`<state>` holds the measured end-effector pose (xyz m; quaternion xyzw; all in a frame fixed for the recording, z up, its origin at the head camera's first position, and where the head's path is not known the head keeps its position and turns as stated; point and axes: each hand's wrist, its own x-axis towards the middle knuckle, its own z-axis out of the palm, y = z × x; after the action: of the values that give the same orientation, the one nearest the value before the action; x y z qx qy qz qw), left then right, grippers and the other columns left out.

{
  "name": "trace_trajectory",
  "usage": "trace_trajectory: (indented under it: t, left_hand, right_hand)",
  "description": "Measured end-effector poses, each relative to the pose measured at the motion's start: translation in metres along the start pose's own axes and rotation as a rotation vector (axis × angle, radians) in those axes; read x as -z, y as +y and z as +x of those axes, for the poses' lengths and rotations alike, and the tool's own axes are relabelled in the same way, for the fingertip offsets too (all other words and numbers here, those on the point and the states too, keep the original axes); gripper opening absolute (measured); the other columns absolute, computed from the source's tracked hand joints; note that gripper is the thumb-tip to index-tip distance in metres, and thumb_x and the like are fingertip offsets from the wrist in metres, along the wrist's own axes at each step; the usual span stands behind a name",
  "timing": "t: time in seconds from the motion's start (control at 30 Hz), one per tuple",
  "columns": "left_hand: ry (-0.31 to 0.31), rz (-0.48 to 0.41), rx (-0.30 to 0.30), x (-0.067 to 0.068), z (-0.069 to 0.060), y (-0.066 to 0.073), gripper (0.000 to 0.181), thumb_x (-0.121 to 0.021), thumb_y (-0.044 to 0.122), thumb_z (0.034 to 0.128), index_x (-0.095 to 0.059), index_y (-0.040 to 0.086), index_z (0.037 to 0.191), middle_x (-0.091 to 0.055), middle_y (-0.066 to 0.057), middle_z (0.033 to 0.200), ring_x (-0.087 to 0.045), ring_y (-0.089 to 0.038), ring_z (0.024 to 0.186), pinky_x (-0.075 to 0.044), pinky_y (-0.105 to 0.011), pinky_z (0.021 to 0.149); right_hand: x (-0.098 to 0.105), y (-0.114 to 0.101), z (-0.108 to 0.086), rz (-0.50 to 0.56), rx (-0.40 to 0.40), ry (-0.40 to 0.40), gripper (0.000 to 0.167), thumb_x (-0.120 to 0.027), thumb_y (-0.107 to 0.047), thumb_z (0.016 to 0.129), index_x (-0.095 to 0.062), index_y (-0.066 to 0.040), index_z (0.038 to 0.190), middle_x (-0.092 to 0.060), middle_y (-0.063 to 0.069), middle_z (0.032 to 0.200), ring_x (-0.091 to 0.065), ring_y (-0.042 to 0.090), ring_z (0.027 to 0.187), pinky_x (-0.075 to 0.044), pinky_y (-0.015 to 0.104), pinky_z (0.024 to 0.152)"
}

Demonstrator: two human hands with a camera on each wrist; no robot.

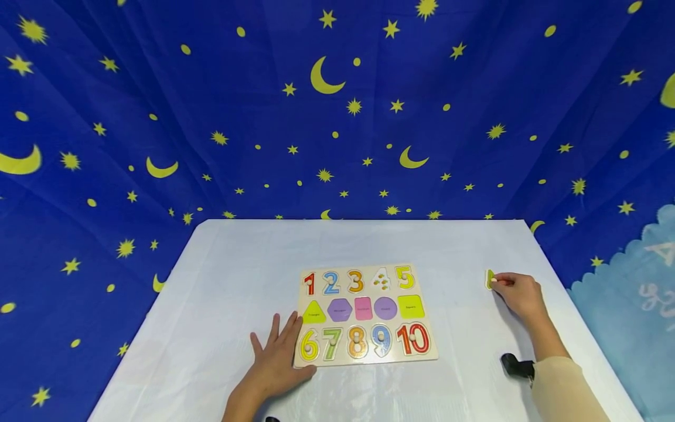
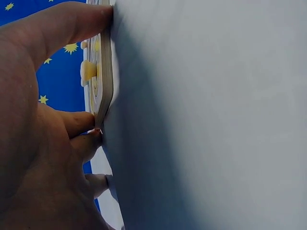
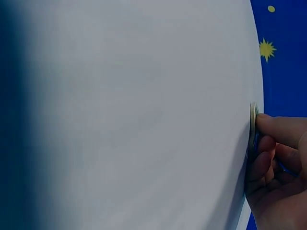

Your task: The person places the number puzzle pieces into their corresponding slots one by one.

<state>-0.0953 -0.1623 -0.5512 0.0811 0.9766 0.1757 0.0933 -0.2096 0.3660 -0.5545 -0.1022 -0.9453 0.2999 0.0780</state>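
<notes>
A wooden number puzzle board lies on the white table. Along its lower left corner rests my left hand, the thumb at the near edge and the fairly straight fingers at the left edge. Well to the right of the board, my right hand pinches a small green puzzle piece by its knob. In the right wrist view this piece is seen edge-on at the tabletop. The recess for 4 has no piece in it and shows small printed pictures; the other number pieces sit in theirs.
The white tabletop surrounds the board. Blue cloth with yellow moons and stars hangs behind and at the sides. A black object shows by the right wrist, and light-blue fabric hangs at the far right.
</notes>
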Motion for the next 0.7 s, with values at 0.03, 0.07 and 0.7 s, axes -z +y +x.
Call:
trace_trajectory:
  t: [0.03,0.07,0.7]
  left_hand:
    - [-0.002,-0.001,0.002,0.000,0.000,0.000,0.103,-0.071,0.058,0.0716,-0.026,0.015,0.153,-0.019,0.000,0.159,0.000,-0.034,0.145,0.005,-0.077,0.096]
    - [-0.006,0.000,0.008,0.000,0.000,0.000,0.103,-0.071,0.058,0.0715,-0.026,0.015,0.153,-0.018,0.001,0.159,0.000,-0.034,0.145,0.005,-0.077,0.096]
    - [-0.014,-0.017,0.013,0.001,0.001,0.001,0.102,-0.072,0.056,0.0712,-0.028,0.015,0.153,-0.021,-0.001,0.158,0.000,-0.035,0.145,0.006,-0.077,0.095]
  right_hand:
    - [0.000,0.000,0.000,0.003,0.008,0.000,0.027,-0.068,-0.016,0.087,-0.070,0.008,0.100,-0.066,0.008,0.076,-0.056,0.023,0.071,-0.041,0.033,0.061]
    - [-0.001,-0.001,0.000,0.006,0.016,0.000,0.027,-0.068,-0.016,0.087,-0.070,0.008,0.100,-0.066,0.008,0.076,-0.055,0.022,0.071,-0.041,0.032,0.060]
    - [-0.014,-0.048,0.001,0.060,0.098,-0.063,0.028,-0.069,-0.017,0.087,-0.070,0.006,0.103,-0.068,0.011,0.084,-0.058,0.023,0.076,-0.046,0.036,0.065]
